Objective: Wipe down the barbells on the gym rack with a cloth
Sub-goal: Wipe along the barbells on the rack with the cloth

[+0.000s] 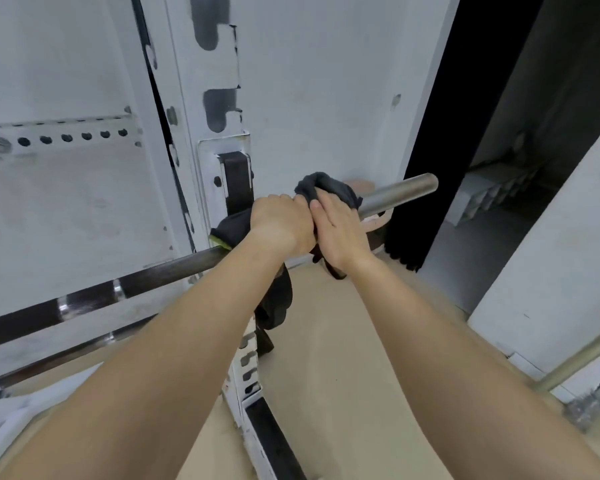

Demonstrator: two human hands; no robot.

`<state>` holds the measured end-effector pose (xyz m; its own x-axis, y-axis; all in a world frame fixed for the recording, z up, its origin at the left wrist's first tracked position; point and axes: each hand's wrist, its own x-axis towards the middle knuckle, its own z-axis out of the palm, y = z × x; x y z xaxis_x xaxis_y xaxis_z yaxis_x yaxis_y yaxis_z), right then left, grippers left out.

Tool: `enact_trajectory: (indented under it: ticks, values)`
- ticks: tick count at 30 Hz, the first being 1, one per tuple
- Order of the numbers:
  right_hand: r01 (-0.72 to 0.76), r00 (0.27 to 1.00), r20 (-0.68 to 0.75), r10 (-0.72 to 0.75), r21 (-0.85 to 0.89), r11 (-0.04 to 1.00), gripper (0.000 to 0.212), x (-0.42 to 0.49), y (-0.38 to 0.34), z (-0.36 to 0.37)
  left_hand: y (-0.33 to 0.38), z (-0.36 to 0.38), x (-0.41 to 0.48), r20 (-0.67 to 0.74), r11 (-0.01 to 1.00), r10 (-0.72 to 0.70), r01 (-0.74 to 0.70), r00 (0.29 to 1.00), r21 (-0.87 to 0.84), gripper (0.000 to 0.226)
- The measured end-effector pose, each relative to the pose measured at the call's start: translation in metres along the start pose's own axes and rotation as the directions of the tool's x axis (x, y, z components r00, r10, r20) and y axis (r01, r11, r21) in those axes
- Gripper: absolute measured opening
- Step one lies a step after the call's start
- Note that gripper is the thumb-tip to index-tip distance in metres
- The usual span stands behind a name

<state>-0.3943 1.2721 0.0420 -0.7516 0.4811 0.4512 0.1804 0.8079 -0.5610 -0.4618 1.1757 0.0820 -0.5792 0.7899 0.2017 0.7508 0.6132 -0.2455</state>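
A barbell [94, 292] runs from lower left up to its bare silver sleeve [400, 194] at centre right, resting on the white rack upright [208, 133]. A dark cloth [326, 185] is wrapped over the bar where the sleeve begins, with loose ends hanging below. My left hand [281, 223] grips the cloth around the bar. My right hand [340, 230] lies right beside it, fingers pressing the cloth onto the sleeve. The part of the bar under both hands is hidden.
A second dark bar [66, 356] lies lower on the rack at the left. The rack's base rail [271, 441] runs along the beige floor. A white wall stands behind, a dark doorway [465, 133] opens to the right, and a brass-coloured rod [579, 358] leans at far right.
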Motion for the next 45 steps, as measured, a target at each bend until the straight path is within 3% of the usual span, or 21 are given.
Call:
enact_trajectory:
  ticks: [4,10,13,19,26,29,36,41,45]
  values:
    - [0.17,0.98,-0.067,-0.185,-0.191,0.967,0.038,0.008,0.02,-0.003,0.008,0.001,0.004,-0.033,0.997,-0.055,0.057,0.998,0.056,0.042]
    - [0.327,0.931,-0.033,-0.362,-0.36,0.874,0.044,0.019,0.066,-0.016,0.048,0.011,0.003,-0.18,0.973,-0.179,0.201,0.967,0.116,0.041]
    - [0.333,0.93,-0.013,-0.368,-0.397,0.855,0.042,0.031,0.105,-0.037,0.085,0.017,0.024,-0.226,0.97,-0.236,0.241,0.945,-0.006,0.046]
    - [0.275,0.959,0.02,-0.284,-0.334,0.902,0.042,0.047,0.158,-0.071,0.119,0.012,0.055,-0.163,0.985,-0.148,0.13,0.975,-0.116,0.061]
    - [0.446,0.895,0.081,-0.44,-0.228,0.865,0.049,0.022,0.067,-0.022,0.055,0.002,-0.017,-0.287,0.962,-0.13,0.191,0.949,0.193,0.021]
    - [0.449,0.891,0.041,-0.452,-0.229,0.864,0.044,0.026,0.064,-0.013,0.05,0.005,-0.014,-0.27,0.959,-0.119,0.18,0.956,0.217,0.019]
    - [0.509,0.854,0.004,-0.521,-0.215,0.833,0.044,0.064,0.131,-0.047,0.097,0.029,0.04,-0.368,0.972,-0.212,0.236,0.906,0.021,0.028]
    - [0.412,0.894,-0.093,-0.439,-0.218,0.885,0.044,0.103,0.203,-0.071,0.152,0.024,0.113,-0.364,0.976,-0.217,0.208,0.906,-0.066,0.037]
    - [0.334,0.909,-0.167,-0.381,-0.254,0.908,0.045,0.136,0.269,-0.095,0.201,0.016,0.173,-0.305,0.981,-0.195,0.192,0.932,-0.041,0.038]
